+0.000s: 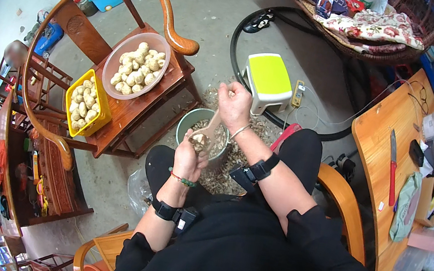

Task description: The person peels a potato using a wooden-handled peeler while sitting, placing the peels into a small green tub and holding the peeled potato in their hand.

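My right hand (235, 106) is closed in a fist around the upper end of a pale, flat, spoon-like tool (214, 126), which slants down toward my left hand. My left hand (188, 158) has its fingers curled around a pale, brown-marked, mushroom-like piece (199, 142), touching the tool's lower end. Both hands are over a pale green bucket (186, 125) with shavings in it. To the left, a clear pink bowl (113, 87) and a yellow basket (93, 127) hold many cream-coloured, rounded, mushroom-like pieces, both standing on a wooden chair (129, 126).
Shavings (228, 173) litter the floor around the bucket. A green-topped white stool (269, 74) stands ahead, beside a black hoop (235, 41). At right, a wooden table (382, 140) carries a red-handled knife (392, 173). A wicker chair (415, 48) with cushions is at the far right.
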{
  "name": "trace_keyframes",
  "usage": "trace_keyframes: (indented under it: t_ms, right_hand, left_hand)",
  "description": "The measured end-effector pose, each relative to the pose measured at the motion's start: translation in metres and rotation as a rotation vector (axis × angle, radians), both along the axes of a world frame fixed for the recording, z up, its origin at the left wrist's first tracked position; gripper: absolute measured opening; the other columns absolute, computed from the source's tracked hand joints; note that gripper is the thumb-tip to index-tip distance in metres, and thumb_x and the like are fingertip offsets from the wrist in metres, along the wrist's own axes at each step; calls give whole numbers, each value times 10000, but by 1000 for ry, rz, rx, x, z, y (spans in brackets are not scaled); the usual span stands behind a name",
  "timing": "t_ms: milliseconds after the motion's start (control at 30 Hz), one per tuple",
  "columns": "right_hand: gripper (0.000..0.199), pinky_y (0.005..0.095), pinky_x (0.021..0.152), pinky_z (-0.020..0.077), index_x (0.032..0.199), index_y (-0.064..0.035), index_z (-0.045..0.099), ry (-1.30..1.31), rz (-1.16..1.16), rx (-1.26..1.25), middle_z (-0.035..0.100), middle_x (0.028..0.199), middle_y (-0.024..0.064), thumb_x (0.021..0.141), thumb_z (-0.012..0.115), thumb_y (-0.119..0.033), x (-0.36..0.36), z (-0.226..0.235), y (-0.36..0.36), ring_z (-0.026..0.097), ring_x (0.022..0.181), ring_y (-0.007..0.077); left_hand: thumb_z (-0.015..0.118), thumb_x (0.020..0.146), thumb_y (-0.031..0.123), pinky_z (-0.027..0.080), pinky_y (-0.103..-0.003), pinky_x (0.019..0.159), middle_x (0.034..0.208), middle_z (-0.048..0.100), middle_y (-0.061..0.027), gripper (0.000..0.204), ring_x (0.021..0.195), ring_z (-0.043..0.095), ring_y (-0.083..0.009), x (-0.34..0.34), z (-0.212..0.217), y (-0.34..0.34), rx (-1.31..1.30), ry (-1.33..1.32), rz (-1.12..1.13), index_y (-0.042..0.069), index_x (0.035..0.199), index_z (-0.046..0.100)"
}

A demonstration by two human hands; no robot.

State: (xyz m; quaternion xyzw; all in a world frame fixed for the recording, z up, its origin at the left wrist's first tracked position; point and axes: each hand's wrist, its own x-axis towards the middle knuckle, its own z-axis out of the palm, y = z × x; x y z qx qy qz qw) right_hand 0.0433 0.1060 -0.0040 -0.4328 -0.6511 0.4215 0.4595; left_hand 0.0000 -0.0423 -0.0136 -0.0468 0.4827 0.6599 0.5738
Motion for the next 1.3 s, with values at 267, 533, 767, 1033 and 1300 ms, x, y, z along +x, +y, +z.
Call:
trace_keyframes:
  t_ms: [267,533,767,1033,1300]
  right_hand:
    - [247,396,513,426,608,-7,528,-54,-221,148,539,551,171,753,625,-182,9,-26,40,545,516,334]
    - [245,374,522,448,641,0,562,23,6,-10,554,562,180,748,614,-215,-2,-15,12,570,511,304]
    - [261,413,525,446,606,-5,542,-148,-192,108,556,561,180,753,609,-210,16,-34,48,570,548,358]
    - [285,387,523,421,598,3,522,-25,-145,-19,524,523,158,750,614,-221,18,-28,41,530,496,294]
    - [284,372,518,411,606,8,519,47,-169,-60,521,520,149,770,604,-207,15,-24,38,511,479,268]
  left_hand:
    - [305,954,419,195,-214,364,524,320,7,381,415,263,-84,-3,-1,-7,24,22,-76,109,775,436]
    - [318,956,393,202,-220,358,540,377,7,347,405,300,-79,0,2,-2,-54,247,-50,115,796,448]
    - [322,960,407,243,-222,373,595,446,-3,374,426,359,-92,-1,1,-7,-69,304,-97,93,830,478]
    - [452,905,489,329,-241,448,647,504,-25,493,511,418,-114,-12,-11,-8,146,46,-67,10,898,570]
    - [732,708,156,485,-263,724,858,672,-112,299,797,632,-139,-2,8,3,-93,1404,73,-5,941,637]
